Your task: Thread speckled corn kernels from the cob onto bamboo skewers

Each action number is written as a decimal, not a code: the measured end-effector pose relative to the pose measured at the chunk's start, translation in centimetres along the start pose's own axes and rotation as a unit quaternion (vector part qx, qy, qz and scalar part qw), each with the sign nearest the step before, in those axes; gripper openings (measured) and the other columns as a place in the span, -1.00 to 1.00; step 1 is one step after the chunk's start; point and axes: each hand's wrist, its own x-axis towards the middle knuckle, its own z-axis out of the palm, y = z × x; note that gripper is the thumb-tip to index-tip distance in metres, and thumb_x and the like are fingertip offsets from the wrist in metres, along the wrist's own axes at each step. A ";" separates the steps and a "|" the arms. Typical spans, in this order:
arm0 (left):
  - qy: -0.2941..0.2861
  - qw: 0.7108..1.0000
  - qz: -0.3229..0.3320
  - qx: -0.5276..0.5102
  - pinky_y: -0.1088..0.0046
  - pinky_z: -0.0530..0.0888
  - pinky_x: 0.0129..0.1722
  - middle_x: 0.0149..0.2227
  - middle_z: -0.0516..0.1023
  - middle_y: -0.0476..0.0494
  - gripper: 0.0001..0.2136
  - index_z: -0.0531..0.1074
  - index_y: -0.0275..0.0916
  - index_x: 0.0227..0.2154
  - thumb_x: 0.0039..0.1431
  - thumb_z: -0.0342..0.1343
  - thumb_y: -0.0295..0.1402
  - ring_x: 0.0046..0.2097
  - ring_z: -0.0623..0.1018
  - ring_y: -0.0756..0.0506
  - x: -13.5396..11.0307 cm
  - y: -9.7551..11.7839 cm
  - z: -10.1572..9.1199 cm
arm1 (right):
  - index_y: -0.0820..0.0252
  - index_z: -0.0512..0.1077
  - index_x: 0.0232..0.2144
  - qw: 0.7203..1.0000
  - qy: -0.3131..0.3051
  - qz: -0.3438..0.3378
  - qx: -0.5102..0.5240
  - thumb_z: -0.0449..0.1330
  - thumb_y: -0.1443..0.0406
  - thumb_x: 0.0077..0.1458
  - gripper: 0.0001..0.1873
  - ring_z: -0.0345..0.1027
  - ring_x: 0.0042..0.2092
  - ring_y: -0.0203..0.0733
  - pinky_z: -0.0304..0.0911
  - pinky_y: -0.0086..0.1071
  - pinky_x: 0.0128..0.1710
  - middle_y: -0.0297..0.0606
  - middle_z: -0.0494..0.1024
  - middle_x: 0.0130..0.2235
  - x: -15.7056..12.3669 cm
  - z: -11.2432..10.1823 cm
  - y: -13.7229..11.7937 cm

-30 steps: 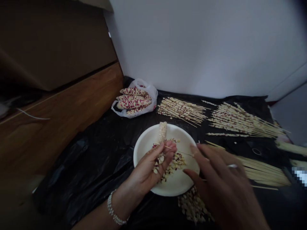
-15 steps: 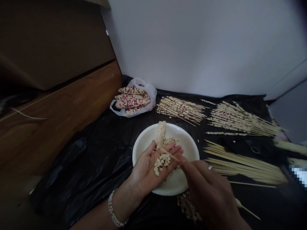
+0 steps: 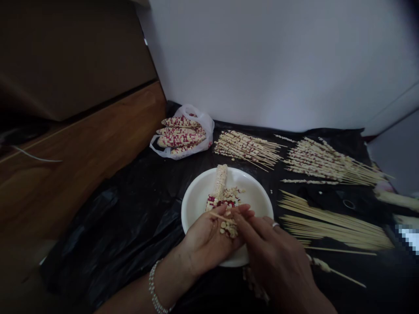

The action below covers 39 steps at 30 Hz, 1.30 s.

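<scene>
My left hand (image 3: 204, 244) is cupped palm up over the near side of a white bowl (image 3: 193, 183), holding loose corn kernels (image 3: 229, 228). In my right hand (image 3: 278, 257) is a thin bamboo skewer (image 3: 348, 278), pinched so that its pointed end lies across the left palm. A few kernels are threaded on it beside the right hand; its middle is hidden. The right fingertips touch the kernels in the palm. Inside the bowl are a stripped corn cob (image 3: 220, 179), a partly hidden red-and-cream corn piece (image 3: 212, 201) and more loose kernels.
Corn ears (image 3: 181, 139) lie in a white plastic bag (image 3: 205, 124) behind the bowl. Two piles of kernel-threaded skewers (image 3: 244, 147) lie at the back and right. Bare skewers (image 3: 334, 226) are spread nearer, on black plastic sheeting (image 3: 108, 218). A pale wall (image 3: 278, 65) stands behind.
My right hand has moved in over the left palm, and the skewer has shifted with it. The left fingers have curled up more. A red-and-cream corn piece in the bowl is now uncovered.
</scene>
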 end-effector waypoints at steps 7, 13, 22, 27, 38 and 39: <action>0.058 0.993 0.088 0.058 0.50 0.51 -0.18 -0.27 0.51 -0.29 -0.79 0.44 -0.50 -0.15 0.21 0.00 -0.53 -0.22 0.55 -0.06 -0.4 0.1 0.7 | 0.24 0.31 0.09 0.998 0.007 0.034 -0.043 -0.01 0.42 0.16 -0.57 0.32 -0.41 -0.26 0.19 -0.40 -0.48 -0.30 0.42 -0.43 -0.8 -0.4 2.0; 0.040 0.987 0.124 0.094 0.71 0.40 -0.54 -0.38 0.44 -0.13 -0.85 0.44 -0.42 -0.19 0.22 0.03 -0.52 -0.49 0.43 0.13 -0.6 0.7 0.5 | 0.32 0.23 0.11 0.998 0.040 0.041 -0.030 -0.06 0.47 0.15 -0.54 0.39 -0.32 -0.26 0.26 -0.41 -0.39 -0.20 0.53 -0.29 -0.9 0.0 2.1; 0.037 0.985 0.153 0.066 0.75 0.40 -0.54 -0.45 0.42 -0.07 -0.90 0.45 -0.45 -0.27 0.20 0.06 -0.53 -0.50 0.42 0.16 -0.4 1.1 0.3 | 0.32 0.36 -0.07 0.992 0.128 -0.004 -0.003 0.01 0.51 0.15 -0.69 0.37 -0.35 -0.31 0.21 -0.45 -0.45 -0.20 0.52 -0.30 -0.3 -0.8 1.4; 0.039 0.983 0.168 0.068 0.70 0.50 -0.39 -0.29 0.48 -0.14 -0.81 0.43 -0.45 -0.13 0.19 0.06 -0.57 -0.37 0.49 0.12 -0.6 1.5 0.5 | 0.32 0.38 -0.02 0.992 0.123 0.000 -0.019 0.06 0.53 0.13 -0.64 0.33 -0.37 -0.32 0.19 -0.41 -0.42 -0.23 0.51 -0.31 -0.6 -0.7 1.5; 0.058 0.979 0.189 0.048 0.69 0.51 -0.43 -0.27 0.51 -0.16 -0.83 0.48 -0.38 -0.20 0.17 0.07 -0.59 -0.39 0.49 0.10 -0.6 1.7 0.7 | 0.34 0.39 -0.03 0.993 0.110 0.002 -0.033 0.06 0.49 0.14 -0.67 0.31 -0.40 -0.31 0.16 -0.39 -0.46 -0.23 0.48 -0.34 -0.9 -0.3 1.7; 0.058 0.979 0.189 0.050 0.69 0.51 -0.43 -0.26 0.52 -0.16 -0.83 0.49 -0.38 -0.20 0.17 0.07 -0.59 -0.39 0.49 0.10 -0.6 1.7 0.7 | 0.34 0.39 -0.04 0.993 0.111 0.002 -0.031 0.06 0.49 0.14 -0.67 0.31 -0.40 -0.31 0.16 -0.39 -0.46 -0.23 0.47 -0.34 -0.8 -0.3 1.6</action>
